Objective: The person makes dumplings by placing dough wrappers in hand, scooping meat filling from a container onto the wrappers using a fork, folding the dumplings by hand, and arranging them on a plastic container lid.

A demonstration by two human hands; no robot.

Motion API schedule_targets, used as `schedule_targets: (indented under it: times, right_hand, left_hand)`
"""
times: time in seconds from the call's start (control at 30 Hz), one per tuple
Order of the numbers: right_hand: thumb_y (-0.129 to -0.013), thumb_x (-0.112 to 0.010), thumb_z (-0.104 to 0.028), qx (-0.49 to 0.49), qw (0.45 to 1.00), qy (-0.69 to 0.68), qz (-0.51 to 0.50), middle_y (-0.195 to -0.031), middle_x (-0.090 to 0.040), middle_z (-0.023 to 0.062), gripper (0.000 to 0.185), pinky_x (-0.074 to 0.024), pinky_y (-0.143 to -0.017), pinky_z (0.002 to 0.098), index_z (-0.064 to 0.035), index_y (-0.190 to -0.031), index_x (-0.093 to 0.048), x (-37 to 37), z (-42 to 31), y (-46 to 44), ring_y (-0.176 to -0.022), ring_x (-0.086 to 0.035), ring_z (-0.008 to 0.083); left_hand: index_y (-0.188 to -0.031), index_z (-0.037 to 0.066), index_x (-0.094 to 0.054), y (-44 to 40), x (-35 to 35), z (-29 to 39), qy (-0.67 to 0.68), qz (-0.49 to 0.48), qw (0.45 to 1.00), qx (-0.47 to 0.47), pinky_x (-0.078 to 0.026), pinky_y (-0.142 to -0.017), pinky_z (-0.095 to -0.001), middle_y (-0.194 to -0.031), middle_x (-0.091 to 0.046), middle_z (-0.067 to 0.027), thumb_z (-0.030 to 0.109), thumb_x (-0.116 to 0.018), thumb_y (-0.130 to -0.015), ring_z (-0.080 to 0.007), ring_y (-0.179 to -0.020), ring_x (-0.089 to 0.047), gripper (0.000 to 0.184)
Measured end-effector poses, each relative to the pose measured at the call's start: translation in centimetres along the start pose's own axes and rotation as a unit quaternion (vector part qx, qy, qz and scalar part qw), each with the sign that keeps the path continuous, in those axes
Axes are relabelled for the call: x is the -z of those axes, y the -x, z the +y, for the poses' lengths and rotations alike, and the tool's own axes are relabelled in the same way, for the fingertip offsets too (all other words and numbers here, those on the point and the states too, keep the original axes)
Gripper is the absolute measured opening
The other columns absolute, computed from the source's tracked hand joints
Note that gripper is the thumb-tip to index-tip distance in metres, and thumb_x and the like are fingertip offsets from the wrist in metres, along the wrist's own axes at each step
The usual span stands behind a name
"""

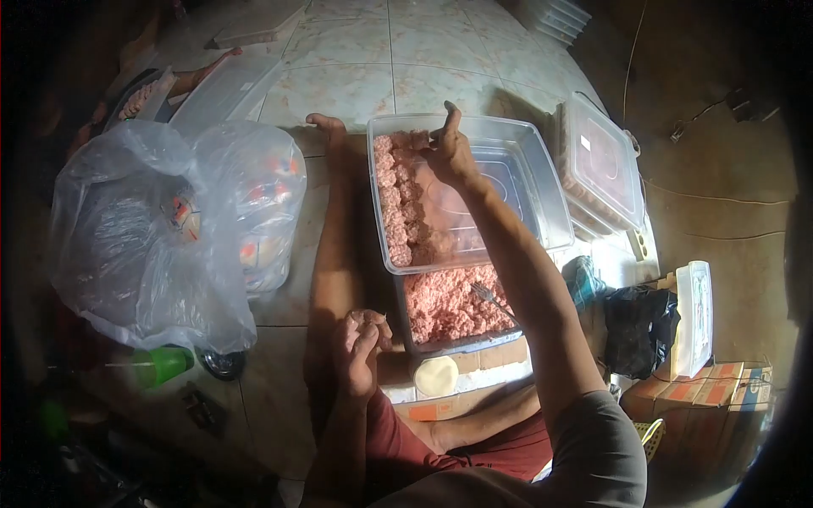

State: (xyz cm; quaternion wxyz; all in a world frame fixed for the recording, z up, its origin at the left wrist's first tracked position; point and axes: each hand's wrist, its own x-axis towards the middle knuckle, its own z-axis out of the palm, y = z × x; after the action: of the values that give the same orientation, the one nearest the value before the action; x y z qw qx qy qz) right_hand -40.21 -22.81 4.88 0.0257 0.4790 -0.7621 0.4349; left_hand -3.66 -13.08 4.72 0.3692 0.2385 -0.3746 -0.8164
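Observation:
My right hand (450, 151) reaches over the far part of a clear plastic box (555, 203), one finger stretched up and the others bent beside the meat lumps. Pink lumps of minced meat (394, 199) stand in two rows along the box's left wall. Over my leg, my left hand (362, 345) is closed, fingers curled; what they hold, if anything, is hidden. Close in front of me, a tray of loose minced meat (445, 300) sits partly under the box, with a fork (487, 294) stuck in it. A stack of pale round dough wrappers (436, 377) lies nearest me.
Large clear plastic bags (135, 229) stand at the left, with a green cup (165, 366) below. A lidded plastic box (603, 157) is at the right, near a black bag (641, 330) and a cardboard carton (703, 406). Another person's hand (216, 66) shows at the upper left.

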Motion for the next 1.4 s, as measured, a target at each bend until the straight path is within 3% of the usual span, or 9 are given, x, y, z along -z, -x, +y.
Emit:
schedule_targets:
  times: [0.2, 0.33, 0.4, 0.7, 0.87, 1.07, 1.13, 1.17, 1.4]
  right_hand:
    - [-0.095, -0.063, -0.013, -0.026, 0.999, 0.033, -0.022, -0.076, -0.07, 0.0202, 0.018, -0.0522, -0.067, 0.0412, 0.0034, -0.099, -0.068, 12.0, -6.3, 5.8, -0.073, -0.071, 0.0326]
    - [-0.097, -0.062, -0.019, -0.145, 0.976, 0.05, -0.155, -0.074, -0.067, 0.0219, 0.022, -0.0506, -0.063, 0.0421, 0.0015, -0.09, -0.067, 19.9, -10.5, 13.9, -0.069, -0.069, 0.0344]
    - [-0.097, -0.061, -0.019, -0.045, 0.984, 0.073, -0.157, -0.078, -0.068, 0.0232, 0.022, -0.0507, -0.064, 0.0447, 0.0011, -0.091, -0.067, 20.8, -8.7, 18.6, -0.073, -0.069, 0.0377]
    - [-0.092, -0.06, -0.026, -0.069, 0.868, 0.316, -0.377, -0.088, -0.072, 0.0212, 0.024, -0.0543, -0.074, 0.05, -0.0038, -0.088, -0.069, 17.1, -1.9, 25.3, -0.088, -0.071, 0.0374]
    - [-0.095, -0.056, -0.026, -0.018, 0.951, 0.248, -0.182, -0.083, -0.067, 0.0193, 0.026, -0.0511, -0.066, 0.051, -0.0052, -0.082, -0.061, 17.6, -0.6, 25.9, -0.074, -0.066, 0.0406]
    - [-0.099, -0.054, -0.027, 0.065, 0.919, 0.285, -0.265, -0.088, -0.065, 0.0151, 0.023, -0.0493, -0.078, 0.0505, -0.0101, -0.085, -0.06, 20.3, -6.8, 23.8, -0.089, -0.063, 0.0364]
    - [-0.099, -0.053, -0.032, 0.133, 0.907, 0.321, -0.239, -0.087, -0.063, 0.0116, 0.024, -0.0457, -0.088, 0.0523, -0.0126, -0.088, -0.061, 19.8, -6.4, 23.6, -0.092, -0.06, 0.0329]
    - [-0.098, -0.053, -0.03, 0.157, 0.9, 0.332, -0.236, -0.087, -0.063, 0.0106, 0.021, -0.0447, -0.09, 0.0526, -0.013, -0.089, -0.061, 18.9, -6.2, 23.6, -0.093, -0.06, 0.0314]
    - [-0.092, -0.054, -0.014, 0.13, 0.842, 0.304, -0.426, -0.092, -0.064, 0.004, 0.009, -0.0389, -0.102, 0.052, -0.0154, -0.096, -0.062, 15.1, -7.8, 23.2, -0.097, -0.064, 0.0214]
  left_hand:
    - [-0.114, 0.001, -0.06, 0.8, -1.1, -0.2, -0.091, -0.055, 0.994, 0.029, -0.046, -0.067, -0.0278, -0.091, -0.063, -0.0085, 0.017, -0.06, -0.1, -0.0137, -0.073, -0.057, 0.021]
    - [-0.104, 0.0, -0.065, 2.4, -1.3, -2.2, -0.151, -0.118, 0.981, -0.027, -0.051, -0.064, -0.0253, -0.083, -0.067, -0.0064, 0.009, -0.064, -0.1, -0.0107, -0.069, -0.062, 0.01]
    - [-0.099, 0.001, -0.066, 3.7, -1.5, -2.7, -0.15, -0.156, 0.976, -0.027, -0.051, -0.066, -0.0248, -0.083, -0.067, -0.0049, 0.012, -0.067, -0.099, -0.01, -0.07, -0.063, 0.011]
    - [-0.1, 0.004, -0.062, 10.2, -3.2, -6.6, -0.726, -0.208, 0.581, -0.303, -0.049, -0.093, -0.0468, -0.104, -0.064, -0.013, 0.009, -0.068, -0.082, -0.0343, -0.103, -0.062, 0.02]
    - [-0.089, 0.006, -0.066, 9.6, -1.3, -7.3, -0.653, -0.231, 0.659, -0.295, -0.05, -0.089, -0.0458, -0.097, -0.067, -0.0125, 0.007, -0.066, -0.083, -0.0331, -0.096, -0.064, 0.006]
    - [-0.09, 0.01, -0.071, 9.8, -2.9, -5.3, -0.614, -0.179, 0.726, -0.254, -0.052, -0.081, -0.0398, -0.092, -0.071, -0.0066, 0.025, -0.081, -0.082, -0.0314, -0.089, -0.068, 0.02]
    - [-0.093, 0.008, -0.072, 9.5, -3.6, -3.8, -0.552, -0.17, 0.813, -0.071, -0.054, -0.074, -0.0387, -0.095, -0.074, -0.008, 0.032, -0.085, -0.08, -0.0306, -0.087, -0.071, 0.03]
    - [-0.1, 0.006, -0.071, 9.1, -4.0, -2.1, -0.618, -0.166, 0.768, -0.027, -0.056, -0.071, -0.0393, -0.096, -0.075, -0.0121, 0.04, -0.086, -0.078, -0.0322, -0.085, -0.073, 0.043]
    - [-0.108, 0.009, -0.071, 7.5, 1.3, -9.0, -0.556, -0.072, 0.82, -0.115, -0.057, -0.075, -0.0421, -0.09, -0.074, -0.0163, 0.041, -0.08, -0.081, -0.032, -0.083, -0.073, 0.043]
